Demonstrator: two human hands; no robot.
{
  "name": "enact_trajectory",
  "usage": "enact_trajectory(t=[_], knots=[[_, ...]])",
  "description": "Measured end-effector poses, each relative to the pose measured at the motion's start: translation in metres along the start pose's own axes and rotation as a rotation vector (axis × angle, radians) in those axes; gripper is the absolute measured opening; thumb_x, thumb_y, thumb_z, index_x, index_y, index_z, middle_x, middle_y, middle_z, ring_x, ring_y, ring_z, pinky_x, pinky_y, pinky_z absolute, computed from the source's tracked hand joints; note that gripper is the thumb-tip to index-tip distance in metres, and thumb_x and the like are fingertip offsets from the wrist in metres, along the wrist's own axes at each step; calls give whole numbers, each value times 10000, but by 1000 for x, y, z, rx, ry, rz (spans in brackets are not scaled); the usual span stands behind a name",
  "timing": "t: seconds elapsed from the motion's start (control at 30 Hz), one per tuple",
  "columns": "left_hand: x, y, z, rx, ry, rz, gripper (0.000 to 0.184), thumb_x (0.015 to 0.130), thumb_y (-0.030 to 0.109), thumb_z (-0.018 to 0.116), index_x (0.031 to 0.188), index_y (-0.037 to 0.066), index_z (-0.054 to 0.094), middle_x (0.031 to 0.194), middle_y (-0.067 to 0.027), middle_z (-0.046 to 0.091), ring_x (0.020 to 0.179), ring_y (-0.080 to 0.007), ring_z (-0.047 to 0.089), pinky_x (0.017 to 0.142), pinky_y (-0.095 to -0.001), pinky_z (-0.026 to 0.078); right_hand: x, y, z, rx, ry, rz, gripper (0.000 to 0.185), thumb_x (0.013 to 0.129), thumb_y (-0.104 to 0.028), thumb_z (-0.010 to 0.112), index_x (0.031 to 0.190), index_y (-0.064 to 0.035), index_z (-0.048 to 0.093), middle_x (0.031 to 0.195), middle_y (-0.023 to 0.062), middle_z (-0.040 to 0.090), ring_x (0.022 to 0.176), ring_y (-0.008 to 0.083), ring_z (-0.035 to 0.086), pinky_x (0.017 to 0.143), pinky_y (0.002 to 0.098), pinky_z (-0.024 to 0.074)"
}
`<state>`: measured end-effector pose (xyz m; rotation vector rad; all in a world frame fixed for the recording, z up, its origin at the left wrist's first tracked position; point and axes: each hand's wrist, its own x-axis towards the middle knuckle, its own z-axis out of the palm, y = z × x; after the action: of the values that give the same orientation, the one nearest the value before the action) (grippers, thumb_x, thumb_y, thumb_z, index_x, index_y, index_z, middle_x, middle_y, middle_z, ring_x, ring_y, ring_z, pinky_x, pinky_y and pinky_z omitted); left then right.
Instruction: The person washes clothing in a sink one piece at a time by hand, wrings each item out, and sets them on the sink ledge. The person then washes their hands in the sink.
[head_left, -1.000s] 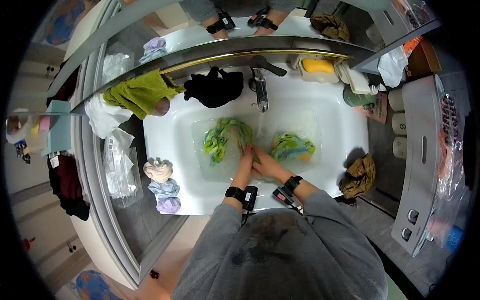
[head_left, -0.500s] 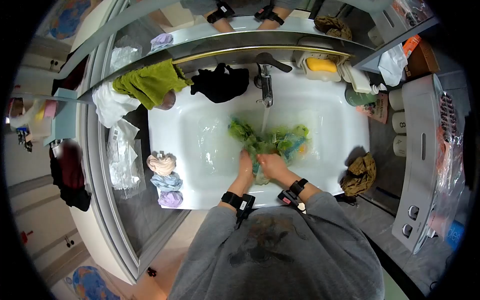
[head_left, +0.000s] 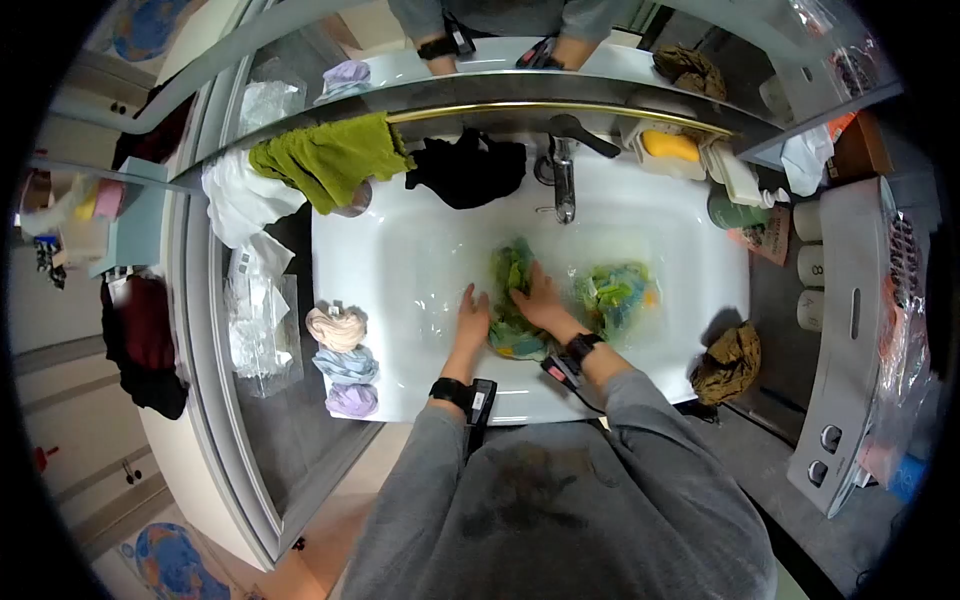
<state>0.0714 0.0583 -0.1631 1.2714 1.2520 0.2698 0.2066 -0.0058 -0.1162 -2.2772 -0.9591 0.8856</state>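
A wet green patterned cloth (head_left: 513,275) lies in the sink water between my two hands. On its left side my left hand (head_left: 473,318) is open, fingers apart, holding nothing. My right hand (head_left: 541,304) is against the cloth's right side, thumb and fingers spread. A second bunch of green, blue and yellow cloth (head_left: 617,290) floats to the right; whether it joins the first cannot be made out. Above the basin the faucet (head_left: 564,185) shows no visible stream.
The white sink (head_left: 395,395) carries pink (head_left: 337,328), blue (head_left: 346,365) and lilac (head_left: 352,400) cloth bundles on its left rim. Behind are a green towel (head_left: 325,165), black cloth (head_left: 465,170) and yellow soap (head_left: 670,146). A brown bundle (head_left: 728,365) sits right.
The hands have moved apart from the bunched cloth, which now lies as two visible bunches. The faucet's water stream no longer shows. The view has shifted slightly.
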Motion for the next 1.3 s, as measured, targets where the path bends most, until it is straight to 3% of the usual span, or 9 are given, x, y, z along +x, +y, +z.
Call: enact_trajectory(t=[0.17,0.23,0.37,0.43,0.53,0.87,0.93,1.03,1.3], knots=[[7,19,3,367,-98,342,534,863,275,405,1291,29,203,1256,-201,336,1136,-288,372,922,-335,317,13,-39,13,-68,-181,108,685,787,-321,503,1298,-31,151,1239,286,277,1113,419,330,899,412,327],[-3,54,10,-594,-22,-196,504,878,312,360,1281,40,226,1207,-158,405,1114,-263,396,899,-321,347,9,-40,15,57,-230,-60,601,802,-295,476,1266,-16,215,1222,270,318,1103,399,353,893,401,333],[-7,58,-13,-1015,-232,-286,444,880,295,346,1239,39,299,1173,-119,435,1084,-241,417,870,-322,375,-8,-50,13,80,-88,-295,450,808,-266,457,1153,-2,341,1095,265,432,952,394,462,766,430,405],[-18,53,-19,-287,-248,354,418,882,345,333,1206,86,381,1154,-115,442,1044,-244,433,868,-349,360,-15,-59,12,36,-99,-271,384,830,-282,408,1089,1,404,947,248,522,846,396,501,712,447,414],[-5,51,-13,-828,-155,-399,381,887,278,321,1203,74,383,1125,-113,463,1015,-238,454,827,-346,387,-15,-60,12,-41,-161,-287,359,837,-298,393,1032,0,437,831,236,554,745,416,512,660,465,414],[-29,51,-78,-650,-310,-358,351,868,250,396,1160,54,406,1065,-68,505,934,-161,499,787,-283,422,-19,-65,-42,252,-287,21,564,797,-402,481,1155,15,352,804,196,587,776,327,570,712,356,434],[-18,22,-92,-40,-476,409,343,863,197,394,1167,37,409,1095,-75,484,958,-179,480,798,-272,406,-15,-42,-48,243,-327,-87,551,793,-406,488,1133,18,396,833,187,589,779,312,572,715,356,433],[-48,89,-107,-449,-593,-204,343,838,143,432,1163,39,409,1065,-63,501,966,-157,473,814,-262,392,-31,-70,-92,163,-390,-97,342,792,-297,534,969,-5,532,890,100,586,789,189,562,676,286,430],[-75,163,-115,127,-612,250,252,792,101,412,1021,34,492,864,-32,500,780,-116,464,705,-235,390,-58,-86,-161,84,-223,-421,183,742,-92,538,916,-41,516,698,62,500,649,158,509,583,287,407]])
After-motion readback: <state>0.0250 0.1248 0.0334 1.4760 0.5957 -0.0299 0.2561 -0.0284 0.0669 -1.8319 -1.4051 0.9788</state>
